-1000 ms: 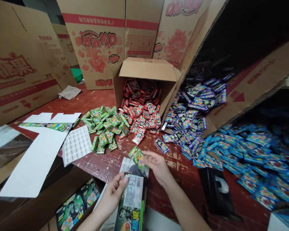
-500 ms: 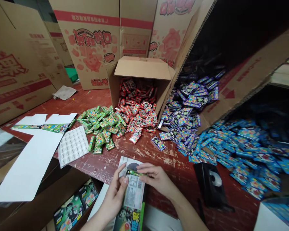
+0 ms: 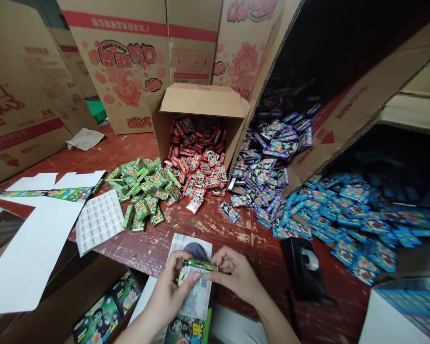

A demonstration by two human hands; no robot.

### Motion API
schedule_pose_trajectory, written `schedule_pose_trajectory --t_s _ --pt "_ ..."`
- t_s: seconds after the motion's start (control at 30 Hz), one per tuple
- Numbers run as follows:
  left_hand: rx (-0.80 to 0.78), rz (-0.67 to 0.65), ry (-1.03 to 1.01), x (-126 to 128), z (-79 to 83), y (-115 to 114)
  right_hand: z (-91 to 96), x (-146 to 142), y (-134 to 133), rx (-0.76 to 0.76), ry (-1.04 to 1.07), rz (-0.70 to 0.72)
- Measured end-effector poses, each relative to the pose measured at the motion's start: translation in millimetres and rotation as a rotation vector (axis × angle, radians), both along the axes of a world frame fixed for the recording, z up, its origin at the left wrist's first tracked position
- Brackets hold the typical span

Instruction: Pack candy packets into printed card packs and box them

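In front of me at the table edge is a printed green-and-black candy box (image 3: pixel 189 329) with a pale, text-covered panel facing up. My left hand (image 3: pixel 170 289) grips its left side, thumb pressed on the pale panel. At the box's narrow green top end, my right hand (image 3: pixel 236 274) has its thumb and curled fingers on the right corner. A white sheet with a dark round patch (image 3: pixel 196 249) lies just beyond the hands. Its lower part is hidden behind the box.
Piles of small green (image 3: pixel 146 184), red (image 3: pixel 200 174), purple (image 3: pixel 263 172) and blue packets (image 3: pixel 365 215) cover the table's far side, some spilling from cartons. A black tape dispenser (image 3: pixel 304 272) stands right. Left are a round-sticker sheet (image 3: pixel 98 222), a white cardboard blank (image 3: pixel 39 248) and printed boxes (image 3: pixel 100 317) below.
The box's green top end now sits squarely between my hands. My left thumb has slid onto the pale panel and my right fingers have curled in. The view has shifted slightly right.
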State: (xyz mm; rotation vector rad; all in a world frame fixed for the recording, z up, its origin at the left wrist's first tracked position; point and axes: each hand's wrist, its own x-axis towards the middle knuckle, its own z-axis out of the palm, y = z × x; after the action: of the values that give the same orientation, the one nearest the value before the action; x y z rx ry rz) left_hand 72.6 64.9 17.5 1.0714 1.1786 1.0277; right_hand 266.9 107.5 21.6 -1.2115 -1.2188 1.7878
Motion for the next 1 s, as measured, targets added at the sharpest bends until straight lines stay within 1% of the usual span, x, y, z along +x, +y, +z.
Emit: schedule_pose_trajectory --t_s 0.13,0.3,0.4,0.57,0.67,0.77,0.9,0.93,1.0 --pt "-0.021 0.004 -0.042 0.8 -1.9 0.3 5.8 -1.9 1.2 0.009 0.021 -0.010" --pt "-0.024 0.031 -0.022 2.2 1.7 -0.4 0.8 -4.5 -0.3 0.022 0.017 -0.043" --pt "-0.013 0.001 0.017 -0.3 4.3 -0.9 -0.6 -4.5 -2.3 0.042 -0.004 -0.038" --pt "0.022 -0.066 0.179 -7.0 3.4 -3.1 3.7 -6.1 -6.3 0.077 -0.050 -0.036" --pt "0.020 -0.107 0.219 -8.8 2.7 -4.2 6.2 -5.6 -6.9 0.130 -0.104 -0.008" --pt "0.051 -0.129 0.243 -9.4 4.5 -3.1 6.8 -2.8 -6.4 0.158 -0.132 0.034" --pt "0.066 -0.122 0.244 -9.1 4.1 -2.7 4.1 -0.4 -8.8 0.144 -0.138 0.059" --pt "0.063 -0.107 0.230 -8.7 2.5 -3.5 3.2 -1.2 -10.5 0.145 -0.132 0.047" --pt "0.061 -0.049 0.180 -7.2 -1.8 -5.9 0.9 -5.2 -15.4 0.152 -0.093 -0.040"
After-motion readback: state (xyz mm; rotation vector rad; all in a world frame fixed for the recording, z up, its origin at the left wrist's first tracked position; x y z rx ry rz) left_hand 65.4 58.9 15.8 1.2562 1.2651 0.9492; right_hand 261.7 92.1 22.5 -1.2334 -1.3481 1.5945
